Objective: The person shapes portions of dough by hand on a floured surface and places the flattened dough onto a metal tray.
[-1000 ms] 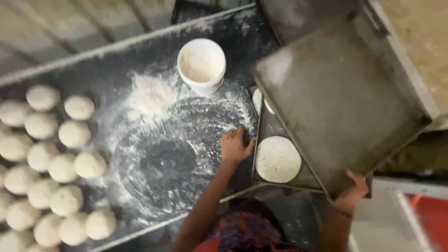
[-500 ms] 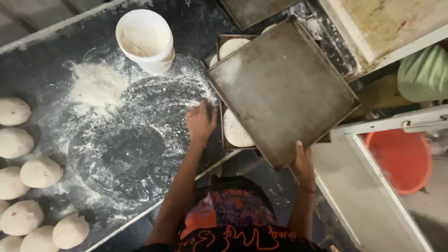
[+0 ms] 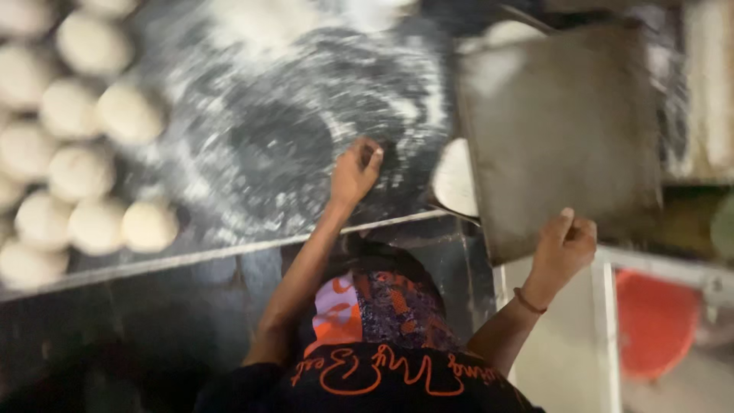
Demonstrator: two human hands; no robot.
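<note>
I see my right hand (image 3: 564, 243) clamped on the near corner of a large flat metal tray (image 3: 562, 134), fingers curled over its edge, a thin band on the wrist. The tray sits tilted at the right side of the dark, floured surface (image 3: 252, 107), and it covers most of a flat round of dough (image 3: 456, 180) whose pale edge shows just beside the tray's left rim. Another pale round (image 3: 508, 32) peeks out near the tray's far corner.

My left hand (image 3: 355, 171) rests on the floured surface, fingers bent loosely and holding nothing, its fingertips touching the dusted patch near the surface's front edge. It lies just left of the covered dough round.

On the left, well apart from both hands, rows of dough balls (image 3: 84, 172) sit close together. A red tub (image 3: 656, 321) shows below at the lower right. The picture is blurred, so finer detail is lost.
</note>
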